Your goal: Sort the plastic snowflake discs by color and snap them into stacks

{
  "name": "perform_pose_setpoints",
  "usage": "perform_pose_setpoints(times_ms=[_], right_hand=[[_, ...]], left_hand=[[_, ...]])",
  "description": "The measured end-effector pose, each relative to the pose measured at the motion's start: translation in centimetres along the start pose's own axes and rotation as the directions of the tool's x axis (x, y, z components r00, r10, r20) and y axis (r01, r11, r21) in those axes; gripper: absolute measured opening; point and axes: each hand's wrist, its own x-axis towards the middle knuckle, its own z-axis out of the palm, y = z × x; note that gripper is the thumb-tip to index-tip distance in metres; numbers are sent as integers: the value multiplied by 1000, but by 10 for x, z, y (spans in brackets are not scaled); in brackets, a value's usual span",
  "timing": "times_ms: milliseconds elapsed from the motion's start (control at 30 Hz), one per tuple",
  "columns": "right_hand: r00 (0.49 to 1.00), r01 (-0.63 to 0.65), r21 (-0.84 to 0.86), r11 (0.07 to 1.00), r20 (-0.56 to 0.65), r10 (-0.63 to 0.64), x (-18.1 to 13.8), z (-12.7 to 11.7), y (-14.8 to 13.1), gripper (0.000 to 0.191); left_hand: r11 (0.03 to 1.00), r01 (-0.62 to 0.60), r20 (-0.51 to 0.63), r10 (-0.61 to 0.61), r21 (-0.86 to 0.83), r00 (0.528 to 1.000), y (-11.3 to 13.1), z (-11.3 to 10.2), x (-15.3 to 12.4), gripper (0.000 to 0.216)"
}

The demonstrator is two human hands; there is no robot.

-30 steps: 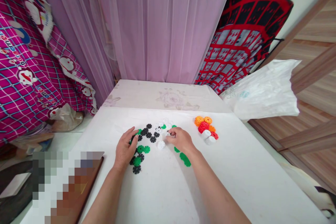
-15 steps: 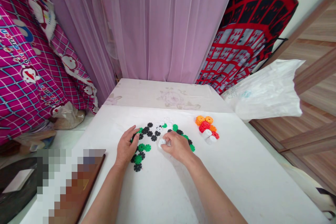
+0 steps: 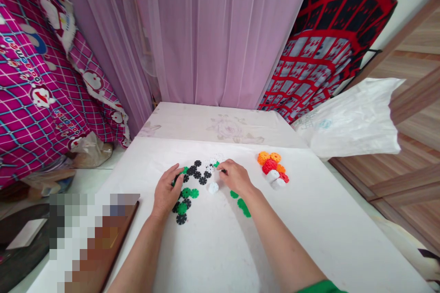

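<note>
Right hand (image 3: 237,177) blocks some discs; can't tell what its fingers (image 3: 225,165) pinch. Left hand (image 3: 167,192) covers part of the black and green discs (image 3: 186,192). White discs (image 3: 215,160) blur together, count unreadable. Pixelation masks most of the brown panel (image 3: 122,233). Green sleeve (image 3: 321,287) cut by bottom edge. Bag (image 3: 354,121) print too faint.
</note>
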Motion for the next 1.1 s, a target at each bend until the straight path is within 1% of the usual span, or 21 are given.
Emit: perform_pose_setpoints(times_ms=[133,200,267,367,533,633,700,767,867,967,1100], right_hand=[[990,111,-42,993,90,-106,18,9,-2,40],[980,157,-58,986,134,-148,24,10,-3,41],[975,153,-76,985,171,-139,28,11,-5,36],[977,108,-96,990,196,-87,31,10,-7,30],[983,75,-111,991,178,-55,28,12,-6,27],[991,45,-95,995,131,-32,18,9,-2,27],[997,3,-14,1000,75,-2,8,3,0,26],[999,-13,103,995,36,9,-4,-4,1,25],[998,49,199,979,39,-58,-22,-12,-2,25],[991,113,177,978,44,-123,-32,-13,-9,24],[986,150,122,981,52,-158,-35,-9,-16,22]], left_hand=[[1000,4,-4,-4,-5,1000,1,-1,0,31],[1000,8,-1,-8,-5,1000,2,-1,-1,31],[1000,16,4,-16,-5,1000,2,-1,-1,32],[1000,28,7,-28,-2,1000,2,-1,0,32],[1000,15,10,-15,-9,1000,1,0,1,31],[1000,16,6,-16,-10,1000,0,0,1,32],[1000,16,7,-16,-11,1000,0,0,1,32],[1000,16,8,-16,-14,1000,0,0,0,32],[1000,25,11,-24,-12,1000,1,0,0,33],[1000,26,14,-26,-9,1000,1,0,0,34],[1000,15,12,-15,-11,1000,1,0,0,33]])
